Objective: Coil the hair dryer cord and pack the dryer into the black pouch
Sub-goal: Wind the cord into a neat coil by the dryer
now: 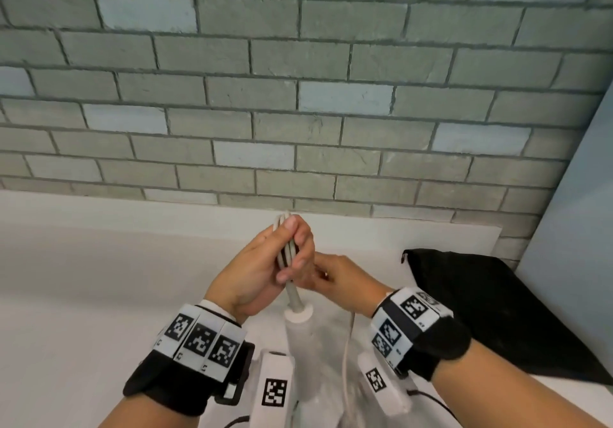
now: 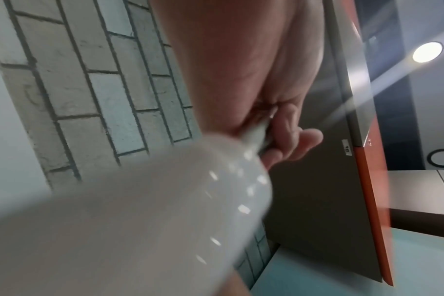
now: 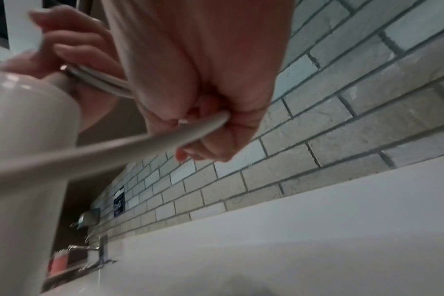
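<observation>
Over the white counter (image 1: 83,278) my left hand (image 1: 295,247) grips several folded loops of the pale hair dryer cord (image 1: 288,245), held upright. The white dryer handle (image 1: 298,328) hangs just under that hand, blurred and close in the left wrist view (image 2: 139,210). Right beside it, my right hand (image 1: 326,276) is curled round a loose strand of cord (image 3: 165,140) that trails down toward me. The black pouch (image 1: 497,311) lies flat on the counter at the right, untouched. The dryer's head is hidden below the frame.
A grey brick wall (image 1: 298,96) rises straight behind the counter. A pale blue panel (image 1: 580,228) stands at the far right beyond the pouch. In the right wrist view a chrome faucet (image 3: 101,252) and a reddish cup (image 3: 60,260) sit far along the counter.
</observation>
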{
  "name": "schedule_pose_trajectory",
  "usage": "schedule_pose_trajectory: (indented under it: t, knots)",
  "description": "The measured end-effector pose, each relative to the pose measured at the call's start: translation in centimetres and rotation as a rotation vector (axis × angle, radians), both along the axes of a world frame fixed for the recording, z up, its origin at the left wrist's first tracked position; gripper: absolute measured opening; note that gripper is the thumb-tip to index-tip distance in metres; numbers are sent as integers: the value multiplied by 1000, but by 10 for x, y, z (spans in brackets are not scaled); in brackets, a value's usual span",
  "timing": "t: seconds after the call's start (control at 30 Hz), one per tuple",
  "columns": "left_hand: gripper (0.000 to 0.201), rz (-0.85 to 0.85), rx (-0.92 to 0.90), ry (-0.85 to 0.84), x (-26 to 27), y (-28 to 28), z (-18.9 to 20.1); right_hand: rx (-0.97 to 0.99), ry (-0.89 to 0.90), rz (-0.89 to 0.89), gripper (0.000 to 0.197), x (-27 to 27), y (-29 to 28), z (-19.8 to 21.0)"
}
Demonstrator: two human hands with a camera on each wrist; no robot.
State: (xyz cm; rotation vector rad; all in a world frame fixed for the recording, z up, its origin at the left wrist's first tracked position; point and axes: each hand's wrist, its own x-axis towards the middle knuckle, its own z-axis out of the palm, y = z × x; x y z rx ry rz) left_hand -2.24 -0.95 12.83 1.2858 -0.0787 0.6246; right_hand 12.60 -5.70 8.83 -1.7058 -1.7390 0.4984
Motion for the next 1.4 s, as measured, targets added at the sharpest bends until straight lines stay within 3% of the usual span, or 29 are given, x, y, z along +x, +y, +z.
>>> schedule_pose_trajectory:
  t: [0.13,0.23,0.33,0.37,0.43,0.57,0.67,0.77,0.83,0.93,1.03,1.13,1.27,1.4]
  knots:
    - [31,177,-33,-55,2,-4,4,-109,44,58,45,-8,-26,-9]
    - [35,229,-74,-109,5,2,5,-208,307,111,39,-14,-48,-19]
    - [33,371,31,-44,5,11,4,-308,662,160,30,-15,-66,-23]
    - [33,420,60,-33,4,14,3,-328,690,177,29,-15,-72,-20]
    - [34,519,135,-14,2,20,1,-344,507,174,28,-15,-79,-14]
    - [32,684,322,130,-2,23,1,-214,-267,233,37,-16,-87,-3]
    - [39,702,478,233,1,16,4,-1,-436,251,39,-20,-89,18]
    - [39,645,622,362,3,13,6,320,-404,236,46,-18,-93,56]
    - [38,574,660,398,4,9,7,540,-381,148,36,-11,-93,81]
    - [52,458,671,387,5,-3,4,673,-351,-50,28,2,-84,106]
    - [60,326,642,336,5,-15,0,679,-317,-176,32,13,-65,110]
    - [47,191,609,355,3,-20,-1,683,-258,-206,36,20,-46,103]
    - [35,-1,481,313,0,-27,-2,625,-125,-133,38,23,-25,85]
    - [34,-49,302,159,-1,-23,-5,451,1,-62,35,17,-9,41]
